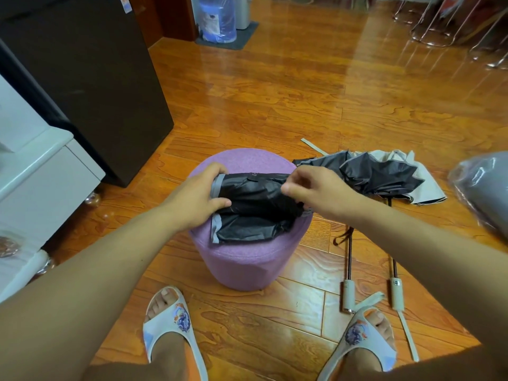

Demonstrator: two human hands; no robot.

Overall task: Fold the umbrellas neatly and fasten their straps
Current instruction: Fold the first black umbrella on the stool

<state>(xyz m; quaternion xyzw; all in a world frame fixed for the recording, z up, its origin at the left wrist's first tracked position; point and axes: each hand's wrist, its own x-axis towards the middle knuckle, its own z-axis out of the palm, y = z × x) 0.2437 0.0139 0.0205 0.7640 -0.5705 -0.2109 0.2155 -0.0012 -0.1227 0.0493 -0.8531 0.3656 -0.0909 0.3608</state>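
A black folding umbrella (253, 207) with grey trim lies across the top of a round purple stool (242, 265). My left hand (198, 199) grips its left end, thumb on top of the black cloth. My right hand (316, 191) pinches the cloth at its right end, fingers curled. A small snap button shows on the upper fold of the cloth. Two more umbrellas (379, 177) lie loose and unfolded on the floor to the right, their shafts and beige handles (347, 295) pointing toward me.
A dark cabinet (90, 86) and a white unit (41, 166) stand at left. A clear plastic bag (483, 188) lies at far right. My feet in white slippers (170, 331) rest on the wooden floor before the stool. Clear chair legs stand at the back right.
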